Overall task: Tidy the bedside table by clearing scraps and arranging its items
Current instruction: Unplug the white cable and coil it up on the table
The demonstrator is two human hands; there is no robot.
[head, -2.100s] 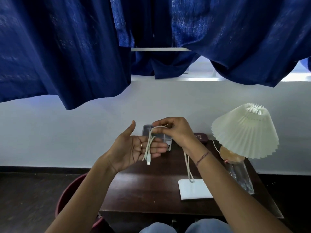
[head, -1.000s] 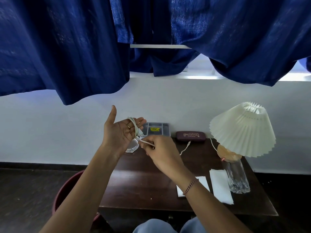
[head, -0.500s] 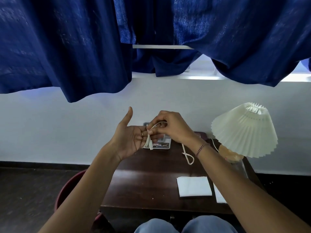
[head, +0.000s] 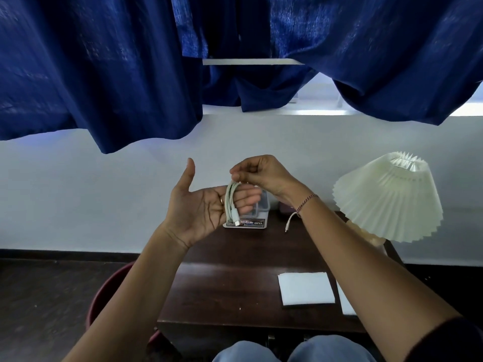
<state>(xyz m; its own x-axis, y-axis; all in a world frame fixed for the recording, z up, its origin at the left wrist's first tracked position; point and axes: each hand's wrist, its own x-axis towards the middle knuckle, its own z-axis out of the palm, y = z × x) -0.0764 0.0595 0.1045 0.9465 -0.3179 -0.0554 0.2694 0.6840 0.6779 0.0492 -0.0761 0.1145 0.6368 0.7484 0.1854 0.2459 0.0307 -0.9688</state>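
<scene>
1. Curtains of dark blue fabric (head: 104, 74) hang across the window behind. I can't count the panels, so I log one set.
2. Dark brown wooden bedside table (head: 230, 283), one. The items to arrange sit on it, and I'm seated at its near edge.
3. Cream pleated-shade lamp (head: 389, 202), one, at the table's right back, clear of the working space.
4. Round maroon bin (head: 104, 296), one, on the floor just left of the table. Handy for scraps, I'd judge.
5. Left hand (head: 203, 207), palm up and thumb raised. The fingers are held out, not clenched, and serve as a spool.
6. Right hand (head: 261, 173) hangs just above the left fingers. Its fingertips pinch the cable, probably guiding another turn.
7. White folded paper napkins (head: 305, 288), two, flat at the near right. My right arm partly hides the second.
8. Grey plastic compartment box (head: 257, 220), one, at the back edge behind the left fingers.
9. White charging cable (head: 231, 199), one, is held in the air over the table's back, with several turns round the left fingers. Two ends show: one plug hangs by the left palm, and the free end (head: 287, 226) dangles under the right wrist.
</scene>
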